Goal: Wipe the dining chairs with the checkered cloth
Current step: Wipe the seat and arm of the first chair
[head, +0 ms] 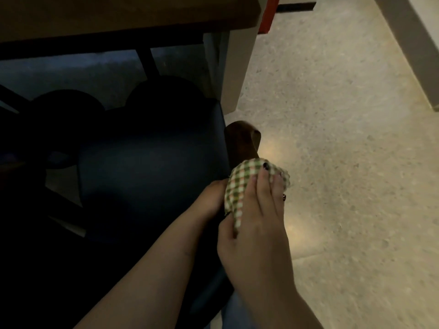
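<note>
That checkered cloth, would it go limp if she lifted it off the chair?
Probably limp: the checkered cloth bunches and wraps over the wooden chair arm under her right hand. It looks thin, so likely light. Its folds suggest it grips rather than slides.

Speckled floor [332,115] (table [118,15] above)

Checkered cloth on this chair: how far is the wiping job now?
Done: nothing shows as finished. In hand: the right hand presses the checkered cloth over the chair's wooden arm, and the left hand holds beside it. Left: the dark seat and the other chairs, which are out of view.
</note>
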### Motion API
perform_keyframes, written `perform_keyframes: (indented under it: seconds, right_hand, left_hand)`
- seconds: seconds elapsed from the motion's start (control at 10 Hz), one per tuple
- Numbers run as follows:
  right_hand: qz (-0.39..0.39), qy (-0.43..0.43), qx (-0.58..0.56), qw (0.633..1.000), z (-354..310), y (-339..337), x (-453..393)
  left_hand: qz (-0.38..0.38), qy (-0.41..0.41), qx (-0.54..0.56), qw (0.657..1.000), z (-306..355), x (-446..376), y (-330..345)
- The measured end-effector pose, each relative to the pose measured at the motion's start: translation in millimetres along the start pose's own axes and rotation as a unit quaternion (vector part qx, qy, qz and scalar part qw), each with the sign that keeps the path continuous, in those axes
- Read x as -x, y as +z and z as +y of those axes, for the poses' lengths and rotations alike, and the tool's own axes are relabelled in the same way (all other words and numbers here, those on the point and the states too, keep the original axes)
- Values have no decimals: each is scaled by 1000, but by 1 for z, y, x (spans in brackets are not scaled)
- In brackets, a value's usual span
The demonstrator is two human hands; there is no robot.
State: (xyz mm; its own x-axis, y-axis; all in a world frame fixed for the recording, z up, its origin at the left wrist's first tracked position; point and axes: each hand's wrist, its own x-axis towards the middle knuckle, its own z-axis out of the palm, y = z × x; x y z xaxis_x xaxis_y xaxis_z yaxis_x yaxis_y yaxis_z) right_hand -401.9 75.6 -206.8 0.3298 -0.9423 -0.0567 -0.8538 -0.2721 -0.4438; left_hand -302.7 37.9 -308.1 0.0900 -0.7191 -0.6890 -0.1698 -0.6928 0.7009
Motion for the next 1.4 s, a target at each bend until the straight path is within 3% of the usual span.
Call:
perform_keyframes:
  seconds: [0.1,0.2,0.4,0.5,0.7,0.9,1.0,1.1,1.2,1.4]
  right_hand:
    - [0,-3,44,999,0,-2,-2]
    - [-19,-26,97,995,1,-2,-6]
    - [-12,-108,4,994,17,-12,-39]
    - [-95,-114,-56,987,29,-15,-79]
    - [-195,-148,-57,968,34,5,-162]
    - [-177,-225,-13,958,30,2,-133]
    - [-185,-188,-32,964,33,1,-124]
    - [-218,-163,31,962,29,13,-157]
    - [-215,-75,118,966,19,30,-185]
    - [-183,-86,158,966,32,36,-208]
  left_hand:
    - [-5,-77,145,986,17,11,-4]
    - [15,-111,188,976,19,12,-8]
    - [43,-59,426,902,16,15,-10]
    - [49,-53,490,869,21,15,-10]
    - [51,-33,489,870,20,10,-7]
    - [50,-37,480,875,19,10,-7]
    - [49,-40,461,885,17,8,-7]
    - [37,-47,453,890,20,8,-7]
    - [33,-35,445,894,24,10,-6]
    - [55,-58,459,885,28,7,-6]
